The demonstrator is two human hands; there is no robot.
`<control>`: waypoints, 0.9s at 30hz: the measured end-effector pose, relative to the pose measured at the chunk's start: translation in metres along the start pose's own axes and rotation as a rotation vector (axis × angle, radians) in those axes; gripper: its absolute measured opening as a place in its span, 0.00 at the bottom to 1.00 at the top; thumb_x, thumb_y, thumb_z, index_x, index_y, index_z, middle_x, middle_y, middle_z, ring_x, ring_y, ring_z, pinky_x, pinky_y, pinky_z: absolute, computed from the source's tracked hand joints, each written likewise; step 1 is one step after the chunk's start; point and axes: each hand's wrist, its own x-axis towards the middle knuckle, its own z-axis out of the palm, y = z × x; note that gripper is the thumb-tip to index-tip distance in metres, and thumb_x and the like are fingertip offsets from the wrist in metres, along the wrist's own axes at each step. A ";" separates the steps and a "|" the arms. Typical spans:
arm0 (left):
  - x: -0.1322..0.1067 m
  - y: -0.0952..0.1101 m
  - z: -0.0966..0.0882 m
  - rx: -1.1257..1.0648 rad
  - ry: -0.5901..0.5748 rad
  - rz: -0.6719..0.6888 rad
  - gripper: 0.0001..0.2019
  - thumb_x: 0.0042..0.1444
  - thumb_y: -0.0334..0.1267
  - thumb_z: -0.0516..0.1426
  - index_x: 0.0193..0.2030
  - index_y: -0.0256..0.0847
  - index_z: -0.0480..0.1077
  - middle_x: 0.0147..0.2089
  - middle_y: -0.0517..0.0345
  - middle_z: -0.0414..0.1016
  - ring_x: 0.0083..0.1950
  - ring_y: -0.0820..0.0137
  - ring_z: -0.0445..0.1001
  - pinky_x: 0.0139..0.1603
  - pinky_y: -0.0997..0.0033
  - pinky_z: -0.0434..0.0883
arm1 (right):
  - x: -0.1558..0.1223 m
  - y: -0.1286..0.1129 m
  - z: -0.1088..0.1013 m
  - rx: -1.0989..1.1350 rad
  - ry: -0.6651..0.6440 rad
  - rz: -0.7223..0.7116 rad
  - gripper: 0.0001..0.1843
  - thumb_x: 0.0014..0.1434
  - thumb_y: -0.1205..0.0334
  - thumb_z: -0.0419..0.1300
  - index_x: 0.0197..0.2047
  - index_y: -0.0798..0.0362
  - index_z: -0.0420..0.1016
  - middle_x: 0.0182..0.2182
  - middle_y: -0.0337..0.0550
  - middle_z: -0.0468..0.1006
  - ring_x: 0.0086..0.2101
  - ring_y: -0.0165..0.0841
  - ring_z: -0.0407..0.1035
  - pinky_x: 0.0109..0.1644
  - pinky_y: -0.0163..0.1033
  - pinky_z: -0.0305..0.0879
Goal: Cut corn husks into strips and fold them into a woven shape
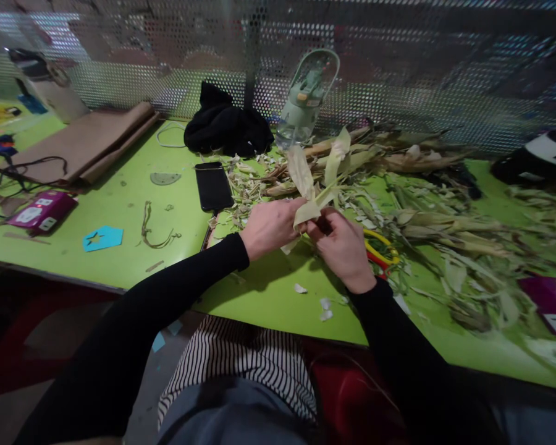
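Note:
A bundle of pale dried corn husk [309,207] is pinched between my two hands above the green table. My left hand [273,227] grips it from the left, its fingertips partly hidden behind the husk. From the right, my right hand [340,247] closes thumb and fingers on the husk's lower end. Long strips of the husk fan upward from the grip. Scissors with yellow and red handles [383,247] lie just right of my right hand, partly covered by it. Loose husk scraps [301,288] are on the table below my hands.
Piled corn husks [417,157] stretch across the back and right. Behind stand a green bottle [301,108] and a black cloth [227,127]. A phone [214,185], a blue paper piece [102,238], a purple box [41,212] and brown paper [81,145] lie leftward. A perforated metal panel [167,55] borders the table.

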 end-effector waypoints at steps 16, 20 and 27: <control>0.009 -0.009 -0.012 -0.608 -0.110 -0.085 0.08 0.60 0.36 0.57 0.31 0.37 0.68 0.29 0.60 0.71 0.29 0.77 0.66 0.32 0.74 0.61 | 0.011 0.013 0.003 0.670 -0.131 0.355 0.18 0.47 0.47 0.71 0.33 0.49 0.72 0.26 0.36 0.75 0.27 0.32 0.68 0.33 0.39 0.67; 0.008 -0.011 -0.011 -0.724 -0.173 -0.148 0.10 0.60 0.39 0.59 0.30 0.37 0.68 0.28 0.62 0.69 0.28 0.78 0.66 0.31 0.75 0.61 | 0.012 0.011 0.003 0.708 -0.161 0.385 0.18 0.48 0.47 0.71 0.32 0.49 0.73 0.28 0.36 0.76 0.28 0.31 0.69 0.35 0.39 0.68; 0.013 -0.020 -0.004 -0.543 -0.126 -0.084 0.07 0.59 0.35 0.57 0.31 0.36 0.70 0.30 0.60 0.73 0.30 0.76 0.67 0.31 0.75 0.60 | 0.006 0.009 0.000 0.636 -0.152 0.262 0.20 0.51 0.44 0.71 0.32 0.50 0.73 0.28 0.35 0.74 0.27 0.28 0.66 0.33 0.36 0.66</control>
